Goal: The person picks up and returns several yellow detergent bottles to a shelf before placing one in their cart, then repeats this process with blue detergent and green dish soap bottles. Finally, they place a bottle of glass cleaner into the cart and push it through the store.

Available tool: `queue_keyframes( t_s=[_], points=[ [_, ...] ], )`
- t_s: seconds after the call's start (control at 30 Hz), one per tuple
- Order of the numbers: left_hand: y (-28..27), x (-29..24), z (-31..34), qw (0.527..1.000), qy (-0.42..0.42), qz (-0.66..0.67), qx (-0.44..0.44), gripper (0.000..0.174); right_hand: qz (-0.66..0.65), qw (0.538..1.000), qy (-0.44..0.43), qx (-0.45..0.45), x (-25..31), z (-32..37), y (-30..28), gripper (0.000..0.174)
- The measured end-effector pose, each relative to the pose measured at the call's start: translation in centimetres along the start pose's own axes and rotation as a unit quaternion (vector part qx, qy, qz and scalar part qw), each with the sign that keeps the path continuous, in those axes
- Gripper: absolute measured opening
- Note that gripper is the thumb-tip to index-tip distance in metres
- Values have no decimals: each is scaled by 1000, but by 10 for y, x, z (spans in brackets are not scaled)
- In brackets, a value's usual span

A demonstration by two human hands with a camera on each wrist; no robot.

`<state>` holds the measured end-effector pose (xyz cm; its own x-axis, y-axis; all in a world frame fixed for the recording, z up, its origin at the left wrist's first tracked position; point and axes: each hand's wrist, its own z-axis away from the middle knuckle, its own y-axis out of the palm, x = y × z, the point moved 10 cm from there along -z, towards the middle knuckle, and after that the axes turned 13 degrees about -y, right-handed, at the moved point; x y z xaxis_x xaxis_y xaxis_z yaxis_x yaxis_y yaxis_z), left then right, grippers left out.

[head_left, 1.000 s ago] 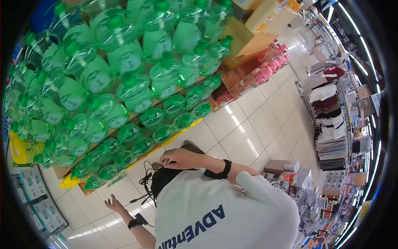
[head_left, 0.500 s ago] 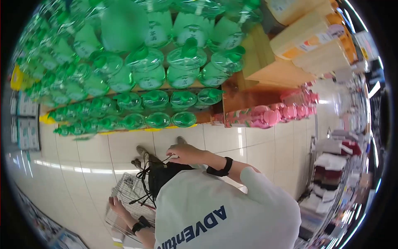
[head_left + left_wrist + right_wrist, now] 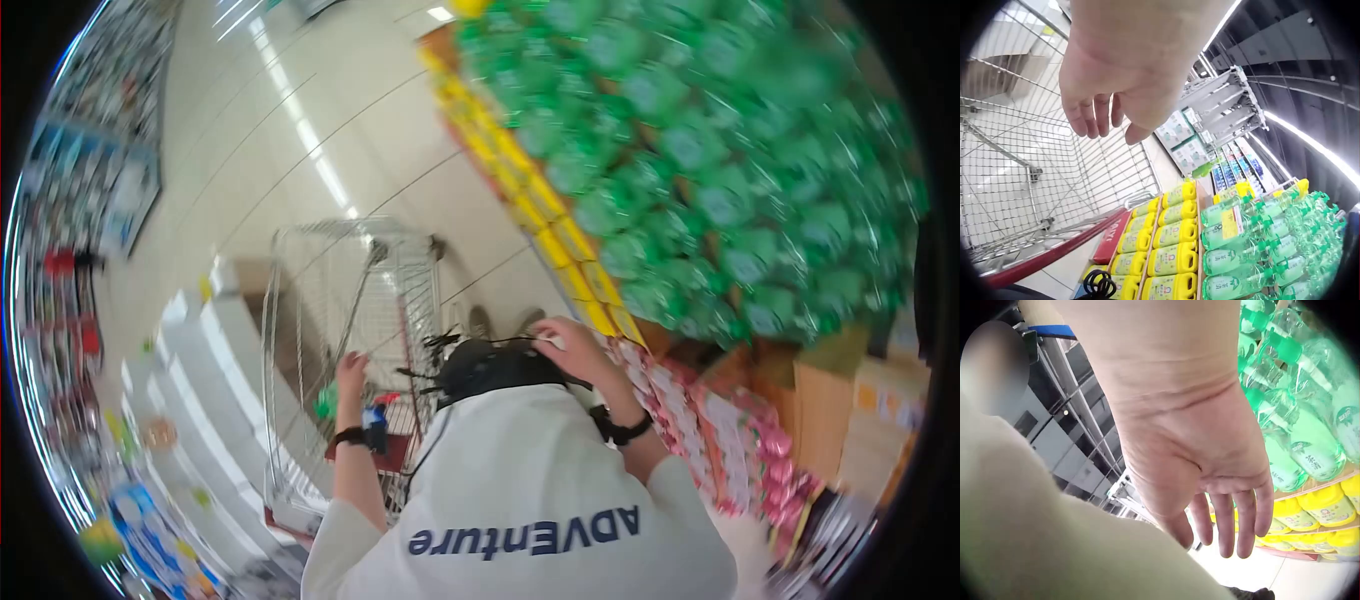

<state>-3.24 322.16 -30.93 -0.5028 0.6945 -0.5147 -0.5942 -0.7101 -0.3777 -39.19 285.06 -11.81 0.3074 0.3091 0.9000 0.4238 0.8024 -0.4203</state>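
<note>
Fingers point(image 3: 1092, 119) loose, left hand point(image 3: 1132, 65) over cart point(image 3: 1054, 187)

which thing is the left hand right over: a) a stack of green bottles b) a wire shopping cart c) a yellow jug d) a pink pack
b: in the head view the left hand hovers at the wire shopping cart, and the left wrist view shows the cart's mesh below the loosely curled fingers, which hold nothing.
</note>
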Motion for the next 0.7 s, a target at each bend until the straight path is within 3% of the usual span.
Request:
queue_keyframes(
  t_s=[0.07, 0.1, 0.17, 0.3, 0.37, 0.5, 0.63, 0.7],
  points=[
    [-13, 49, -10, 996, -42, -61, -58, 68, 12, 1000, -9, 14, 15, -6, 11, 28],
    [-13, 50, 13, 994, -83, -26, -64, 75, 25, 999, -12, 20, 18, -9, 17, 26],
    [-35, 118, -6, 987, -68, -65, -127, 79, 38, 997, -14, 66, 20, -5, 34, 25],
    [-63, 176, -6, 976, -99, 37, -191, 79, 48, 993, 43, 100, 13, 2, 56, 23],
    [-94, 189, -13, 954, -35, 23, -298, 81, 41, 989, 90, 108, 12, 5, 60, 24],
    [-143, 204, -21, 894, -138, -95, -415, 85, 120, 977, 86, 154, 22, 12, 66, 25],
    [-172, 223, -56, 905, -185, -121, -363, 85, 137, 968, 129, 165, 17, 27, 66, 27],
    [-167, 226, -81, 964, -66, 14, -257, 85, 152, 961, 152, 174, 13, 33, 67, 27]
  ],
)
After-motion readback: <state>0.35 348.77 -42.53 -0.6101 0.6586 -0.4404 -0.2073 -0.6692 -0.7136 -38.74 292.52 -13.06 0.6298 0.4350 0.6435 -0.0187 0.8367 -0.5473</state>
